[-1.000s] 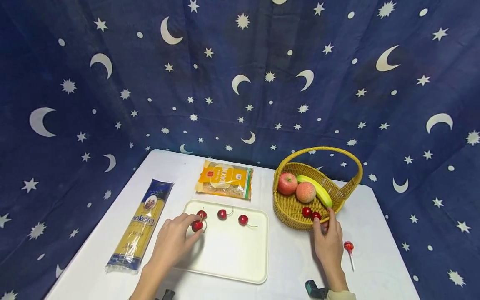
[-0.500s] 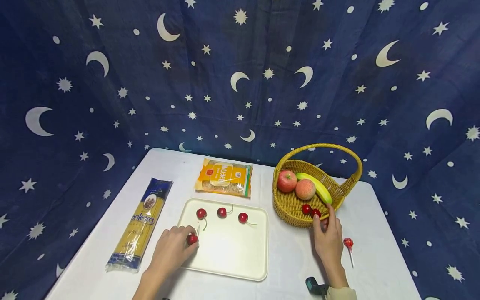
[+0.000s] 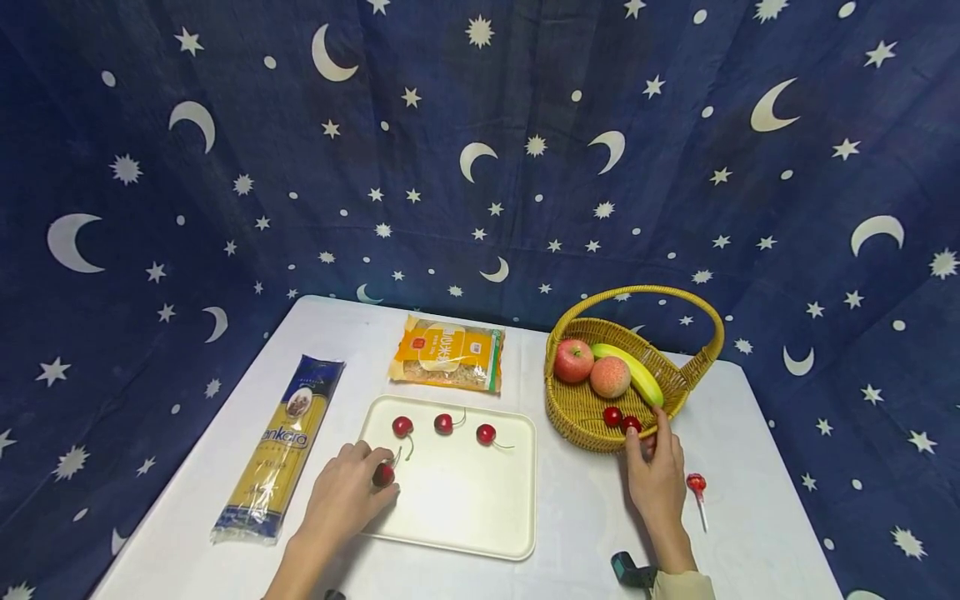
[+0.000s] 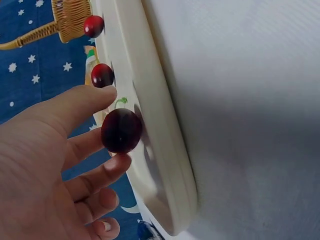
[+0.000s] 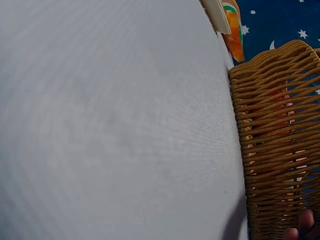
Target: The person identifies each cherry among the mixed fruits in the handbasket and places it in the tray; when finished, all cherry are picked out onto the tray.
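Head view first: at the far left of the white table (image 3: 577, 525), a blue and yellow pasta packet (image 3: 281, 450) lies at a slant, well apart from the rest. To its right, the left hand (image 3: 341, 496) reaches over the left edge of a cream tray (image 3: 457, 517), its thumb and fingers around a front cherry (image 3: 383, 475) that sits just inside that edge. From the left wrist, the fingers are loosely bent and spread, with the thumb tip standing off the fruit, so the grip is slack rather than pinching. Along the tray's back part, left to right, come a left cherry (image 3: 402, 427), a middle cherry (image 3: 443, 424) and a right cherry (image 3: 485, 434), each with its stem and apart from the others. Just behind the tray lies an orange packet (image 3: 448, 355). Further right stands a wicker basket (image 3: 562, 417) with its handle up, holding an apple (image 3: 573, 361), a peach (image 3: 610, 377), a banana (image 3: 633, 375) behind the peach, and two cherries close together (image 3: 612, 417) near the front rim. The right hand (image 3: 656, 475) grips that rim at its right front, thumb and index finger at the top edge; the right wrist view catches only fingertips against the woven wall. Rightmost, a red lollipop (image 3: 696, 483) lies beside this hand, stick toward the person.
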A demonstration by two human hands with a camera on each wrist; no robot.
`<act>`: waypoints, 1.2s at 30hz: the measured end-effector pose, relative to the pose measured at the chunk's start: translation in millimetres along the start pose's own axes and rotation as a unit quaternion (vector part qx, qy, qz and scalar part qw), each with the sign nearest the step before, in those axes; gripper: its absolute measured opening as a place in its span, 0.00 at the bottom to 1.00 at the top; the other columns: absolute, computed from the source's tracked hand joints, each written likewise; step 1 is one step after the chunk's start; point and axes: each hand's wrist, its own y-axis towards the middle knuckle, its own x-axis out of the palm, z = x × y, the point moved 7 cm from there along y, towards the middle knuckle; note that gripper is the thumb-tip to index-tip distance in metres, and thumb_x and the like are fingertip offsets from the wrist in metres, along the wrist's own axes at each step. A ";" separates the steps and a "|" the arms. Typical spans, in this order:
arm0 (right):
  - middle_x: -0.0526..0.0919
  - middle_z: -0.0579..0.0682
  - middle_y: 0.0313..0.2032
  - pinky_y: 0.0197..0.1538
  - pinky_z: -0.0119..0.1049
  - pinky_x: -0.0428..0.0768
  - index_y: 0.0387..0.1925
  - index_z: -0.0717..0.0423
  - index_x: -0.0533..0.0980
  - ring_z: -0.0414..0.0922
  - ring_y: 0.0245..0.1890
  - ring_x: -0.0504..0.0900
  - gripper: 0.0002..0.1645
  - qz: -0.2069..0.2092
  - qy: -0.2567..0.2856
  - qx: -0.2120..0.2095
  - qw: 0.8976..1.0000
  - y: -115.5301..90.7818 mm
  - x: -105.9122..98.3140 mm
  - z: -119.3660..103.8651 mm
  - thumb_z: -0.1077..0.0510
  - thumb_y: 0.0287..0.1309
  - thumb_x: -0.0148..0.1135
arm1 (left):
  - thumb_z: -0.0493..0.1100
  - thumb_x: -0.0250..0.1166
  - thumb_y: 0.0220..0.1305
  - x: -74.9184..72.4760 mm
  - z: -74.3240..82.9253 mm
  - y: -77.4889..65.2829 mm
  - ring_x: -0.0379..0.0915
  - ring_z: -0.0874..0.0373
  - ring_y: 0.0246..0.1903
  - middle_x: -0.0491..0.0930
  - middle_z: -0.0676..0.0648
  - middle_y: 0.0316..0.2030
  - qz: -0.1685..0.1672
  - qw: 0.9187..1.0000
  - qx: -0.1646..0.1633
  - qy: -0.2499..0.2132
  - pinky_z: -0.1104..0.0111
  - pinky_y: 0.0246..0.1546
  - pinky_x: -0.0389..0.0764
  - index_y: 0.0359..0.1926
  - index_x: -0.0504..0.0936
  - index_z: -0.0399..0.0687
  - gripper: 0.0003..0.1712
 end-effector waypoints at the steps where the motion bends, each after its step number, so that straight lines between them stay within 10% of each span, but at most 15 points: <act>1: 0.72 0.53 0.42 0.37 0.38 0.63 0.80 0.48 0.62 0.44 0.42 0.66 0.36 0.001 0.000 0.000 1.000 0.0 -0.2 0.1 0.44 0.78 0.55 | 0.52 0.84 0.49 -0.3 0.1 0.3 0.68 0.61 0.33 0.81 0.52 0.35 0.003 1.000 -0.001 0.002 0.68 0.31 0.71 0.49 0.89 0.54 0.25; 15: 0.71 0.53 0.42 0.37 0.39 0.63 0.81 0.47 0.61 0.45 0.41 0.66 0.37 -0.004 -0.002 0.011 1.000 -1.5 -2.3 1.4 0.43 0.78 0.54 | 0.53 0.83 0.50 -7.9 9.9 7.7 0.67 0.61 0.33 0.81 0.51 0.37 0.036 0.999 0.010 0.006 0.69 0.30 0.70 0.50 0.89 0.55 0.26; 36: 0.71 0.53 0.43 0.38 0.38 0.63 0.81 0.48 0.60 0.45 0.43 0.67 0.38 -0.013 0.003 0.016 1.000 -1.7 -0.1 -1.9 0.43 0.78 0.55 | 0.54 0.79 0.56 -14.6 54.4 39.5 0.76 0.59 0.35 0.84 0.55 0.35 0.080 0.990 0.112 0.009 0.68 0.32 0.74 0.47 0.90 0.55 0.19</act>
